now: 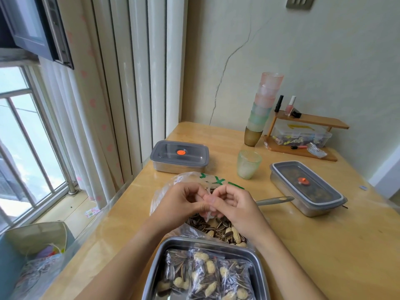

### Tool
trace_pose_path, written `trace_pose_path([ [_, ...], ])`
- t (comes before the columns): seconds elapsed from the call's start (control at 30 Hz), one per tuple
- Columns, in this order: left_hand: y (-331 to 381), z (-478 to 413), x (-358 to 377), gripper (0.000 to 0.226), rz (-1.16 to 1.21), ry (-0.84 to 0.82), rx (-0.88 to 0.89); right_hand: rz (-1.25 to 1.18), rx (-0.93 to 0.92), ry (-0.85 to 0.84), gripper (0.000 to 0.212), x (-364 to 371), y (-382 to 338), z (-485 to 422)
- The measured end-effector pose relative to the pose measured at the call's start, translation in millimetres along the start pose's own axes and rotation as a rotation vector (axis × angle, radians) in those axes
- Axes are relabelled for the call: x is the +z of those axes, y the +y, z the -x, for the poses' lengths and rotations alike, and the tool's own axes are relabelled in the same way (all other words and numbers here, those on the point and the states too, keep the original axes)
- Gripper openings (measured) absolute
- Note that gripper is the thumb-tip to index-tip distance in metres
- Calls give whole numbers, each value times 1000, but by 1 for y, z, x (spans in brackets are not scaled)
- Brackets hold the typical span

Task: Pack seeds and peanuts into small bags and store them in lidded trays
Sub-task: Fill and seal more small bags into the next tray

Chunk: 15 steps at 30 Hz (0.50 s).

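You're partway through: three filled bags (203,276) lie side by side in the open tray (155,267) at bottom centre, and the lidded tray (307,189) at right shows dark contents. Your left hand (184,202) and right hand (236,204) meet mid-frame, both pinching a small bag (208,215) that looks unfilled, just above the big bag (207,226) of seeds and peanuts. Plenty of loose stock remains, so filling, packing and lidding the near tray are still to do.
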<state>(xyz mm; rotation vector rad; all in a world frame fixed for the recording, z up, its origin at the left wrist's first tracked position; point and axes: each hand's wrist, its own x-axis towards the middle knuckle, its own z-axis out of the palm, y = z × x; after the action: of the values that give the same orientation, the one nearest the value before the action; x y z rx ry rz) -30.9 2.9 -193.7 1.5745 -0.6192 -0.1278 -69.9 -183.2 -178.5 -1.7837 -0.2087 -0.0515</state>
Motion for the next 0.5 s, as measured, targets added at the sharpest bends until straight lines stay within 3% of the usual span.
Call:
trace_pose_path([
  [0.13,1,-1,-4,22,9,19,17,-23,-2,61,8,-3,1,-3],
  [0.5,-1,-1,0,6,-68,61,23,55,16,126,8,-3,1,-1],
])
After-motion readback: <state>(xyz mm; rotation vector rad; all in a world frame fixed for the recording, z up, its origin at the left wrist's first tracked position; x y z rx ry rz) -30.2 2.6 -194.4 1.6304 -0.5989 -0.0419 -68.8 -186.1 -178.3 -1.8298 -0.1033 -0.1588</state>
